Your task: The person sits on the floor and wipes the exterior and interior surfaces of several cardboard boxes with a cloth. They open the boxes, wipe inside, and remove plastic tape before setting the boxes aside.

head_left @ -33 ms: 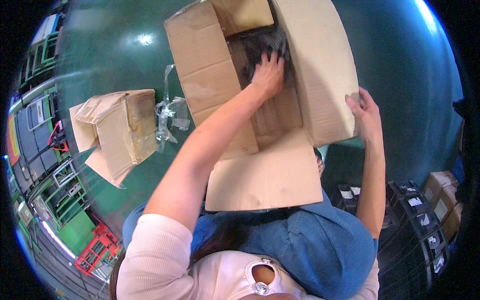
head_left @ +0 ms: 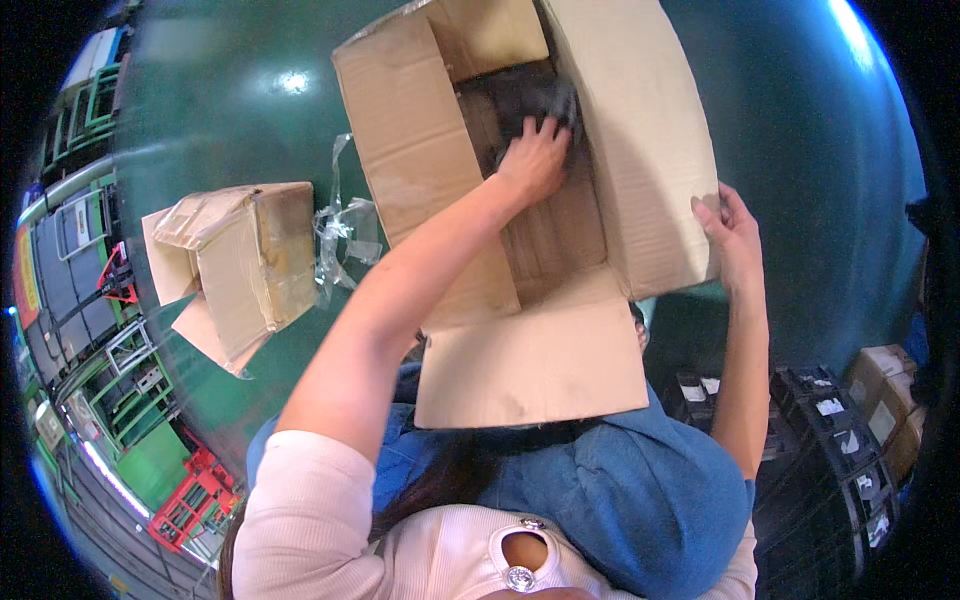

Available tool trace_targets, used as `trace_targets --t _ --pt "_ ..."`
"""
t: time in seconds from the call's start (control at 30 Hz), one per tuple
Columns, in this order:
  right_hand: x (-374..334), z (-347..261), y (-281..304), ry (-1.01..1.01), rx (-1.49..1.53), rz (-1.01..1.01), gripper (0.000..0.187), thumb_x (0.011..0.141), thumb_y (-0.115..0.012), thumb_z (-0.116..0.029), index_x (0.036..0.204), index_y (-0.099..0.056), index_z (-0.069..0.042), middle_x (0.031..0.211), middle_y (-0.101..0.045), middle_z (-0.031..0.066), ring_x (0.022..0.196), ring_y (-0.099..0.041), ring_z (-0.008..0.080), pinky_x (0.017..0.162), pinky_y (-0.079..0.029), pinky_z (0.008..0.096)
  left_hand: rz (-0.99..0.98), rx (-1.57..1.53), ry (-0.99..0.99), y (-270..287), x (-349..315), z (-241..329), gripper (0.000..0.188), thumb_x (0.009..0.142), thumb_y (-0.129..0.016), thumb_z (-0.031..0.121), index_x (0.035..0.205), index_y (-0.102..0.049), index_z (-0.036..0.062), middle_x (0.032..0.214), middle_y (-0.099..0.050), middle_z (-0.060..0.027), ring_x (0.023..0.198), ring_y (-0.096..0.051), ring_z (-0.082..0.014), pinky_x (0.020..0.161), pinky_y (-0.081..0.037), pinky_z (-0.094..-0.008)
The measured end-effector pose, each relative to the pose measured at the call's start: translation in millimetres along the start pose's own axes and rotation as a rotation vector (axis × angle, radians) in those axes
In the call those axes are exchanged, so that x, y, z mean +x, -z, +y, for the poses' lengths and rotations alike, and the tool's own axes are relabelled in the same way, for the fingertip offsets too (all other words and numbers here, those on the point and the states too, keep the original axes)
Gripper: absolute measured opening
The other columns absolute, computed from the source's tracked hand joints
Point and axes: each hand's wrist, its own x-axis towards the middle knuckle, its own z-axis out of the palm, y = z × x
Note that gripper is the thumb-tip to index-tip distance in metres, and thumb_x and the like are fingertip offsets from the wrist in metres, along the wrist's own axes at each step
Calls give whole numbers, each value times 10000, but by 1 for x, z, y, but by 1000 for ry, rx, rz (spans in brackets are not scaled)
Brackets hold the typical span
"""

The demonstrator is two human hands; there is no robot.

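Observation:
A large opened cardboard box (head_left: 530,370) stands in front of me, its flaps folded outward. My left hand (head_left: 538,160) reaches down inside it, fingers apart and resting against a dark, shiny thing (head_left: 563,98) by the inner right wall. That thing is blurred, and I cannot make out its kind or see under my fingers. With my right hand (head_left: 735,235) I grip the outer edge of the box's wide right flap (head_left: 650,140), the thumb on top and the fingers mostly behind it.
On the green floor (head_left: 215,110) to the left lies a smaller, open cardboard box (head_left: 285,245). Crumpled clear tape (head_left: 348,235) lies between the two boxes. Black trays (head_left: 835,420) and another carton (head_left: 880,385) stand at the lower right. Green and red metal frames (head_left: 190,500) line the far left.
My left hand has drawn back slightly toward me inside the box, its fingers more bent over the dark thing. My right hand keeps its grip on the flap.

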Motion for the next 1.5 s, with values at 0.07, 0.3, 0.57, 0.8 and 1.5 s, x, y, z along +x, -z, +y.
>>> trace_targets --t 0.07,0.3,0.57,0.8,1.5 --pt "-5 -1 0 7 33 59 492 806 -707 -162 1210 -506 33 994 -653 107 854 -613 121 776 -481 261 -58 -192 -23 15 -9 -16 618 733 -681 262 1245 -470 -14 1308 -421 -225 1188 -425 -418 980 -416 -443" --pt "-15 -33 -11 265 -363 194 484 801 -675 -105 1239 -496 -5 1172 -586 126 1006 -587 210 852 -471 323 349 -1553 257 154 -41 -39 256 787 -544 241 940 -590 41 895 -606 -69 813 -578 -165 726 -470 -322" --pt "-88 -51 -34 1036 -1697 -498 429 848 -487 -119 1277 -480 -89 1376 -441 68 1346 -311 230 1137 -87 521 361 -1284 333 258 -232 -139 667 833 -495 339 1378 -352 -19 1314 -478 -144 1203 -457 -227 1034 -330 -335" --pt "-54 -21 -63 1070 -1768 -801 282 842 -461 -198 1061 -630 -144 1031 -642 69 1183 -490 204 1160 -45 468 252 -1247 521 180 -326 -162 663 822 -551 238 1351 -332 -95 1236 -519 -135 1109 -500 -166 959 -373 -269" --pt "-50 -206 -93 477 767 -313 536 967 -407 -395 1369 -374 -41 1330 -466 108 1143 -519 223 975 -424 361 315 -1152 507 243 -409 -193 641 837 -524 287 1388 -337 16 1404 -359 -108 1290 -323 -201 1065 -242 -304"
